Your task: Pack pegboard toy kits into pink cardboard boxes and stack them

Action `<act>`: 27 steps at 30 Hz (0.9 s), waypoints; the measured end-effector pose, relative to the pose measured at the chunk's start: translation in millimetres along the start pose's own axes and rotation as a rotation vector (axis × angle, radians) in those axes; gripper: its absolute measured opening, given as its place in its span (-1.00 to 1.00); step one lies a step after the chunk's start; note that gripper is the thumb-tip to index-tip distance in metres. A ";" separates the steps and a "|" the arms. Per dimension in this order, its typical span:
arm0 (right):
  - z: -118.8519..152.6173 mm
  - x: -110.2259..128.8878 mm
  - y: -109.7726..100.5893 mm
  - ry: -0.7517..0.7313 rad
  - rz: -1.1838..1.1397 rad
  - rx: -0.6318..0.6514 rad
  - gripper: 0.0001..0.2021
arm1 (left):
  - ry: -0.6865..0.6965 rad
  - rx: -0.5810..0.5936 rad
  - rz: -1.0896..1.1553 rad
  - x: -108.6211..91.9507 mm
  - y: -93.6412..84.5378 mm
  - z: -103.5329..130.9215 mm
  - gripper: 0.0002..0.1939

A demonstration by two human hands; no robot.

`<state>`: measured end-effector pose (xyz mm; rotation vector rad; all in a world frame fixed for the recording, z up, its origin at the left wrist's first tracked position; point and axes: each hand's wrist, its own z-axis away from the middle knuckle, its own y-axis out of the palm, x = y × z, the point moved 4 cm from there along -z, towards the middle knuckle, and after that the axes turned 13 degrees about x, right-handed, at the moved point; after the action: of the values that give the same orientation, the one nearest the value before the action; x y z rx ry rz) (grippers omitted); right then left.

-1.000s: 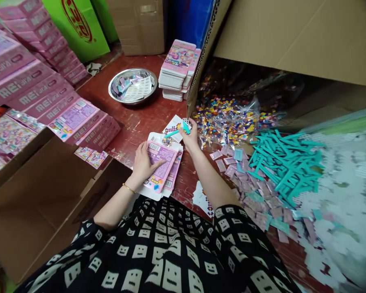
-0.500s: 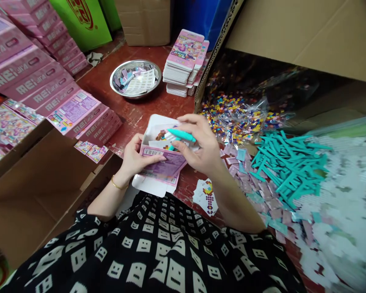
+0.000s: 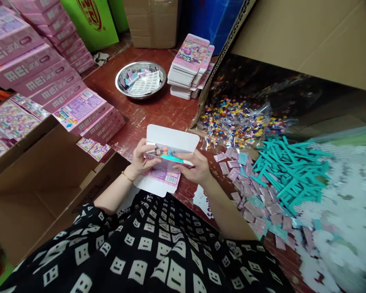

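My left hand (image 3: 141, 158) is closed on the left end of a small pink carton, fingers at its opening and thumb along the front. My right hand (image 3: 195, 167) grips the right end, thumb on the near side. The carton's white flap (image 3: 173, 137) stands up at the back. Inside the opening lie a teal pen-like tool (image 3: 172, 158) and small colourful pieces, partly hidden by my fingers. Beneath, over my lap, shows a flat purple-pink carton (image 3: 170, 178) with a barcode and white flap. White pattern cards (image 3: 201, 199) lie beside my right forearm.
On the right are a pile of teal tools (image 3: 293, 171), pink sachets (image 3: 247, 191) and bagged colourful beads (image 3: 238, 122) by a large cardboard box (image 3: 308, 36). A metal bowl (image 3: 118, 83) and stacked flat cartons (image 3: 190, 53) stand ahead. Pink boxes (image 3: 51, 87) and an open cardboard box (image 3: 24, 191) are left.
The teal tool has gone from my right hand into the carton. My right hand now grips the carton's right end, and the carton has turned, its flap standing at the back.
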<state>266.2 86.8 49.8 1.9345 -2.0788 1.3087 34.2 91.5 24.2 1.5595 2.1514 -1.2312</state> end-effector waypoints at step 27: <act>-43.9 36.6 -25.2 -0.062 0.109 0.306 -0.57 | -0.034 0.056 0.138 -34.6 -15.0 -34.6 -0.50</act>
<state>256.3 84.7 111.5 2.0194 -2.1472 1.6993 45.7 91.5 74.1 1.6662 1.9687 -1.2732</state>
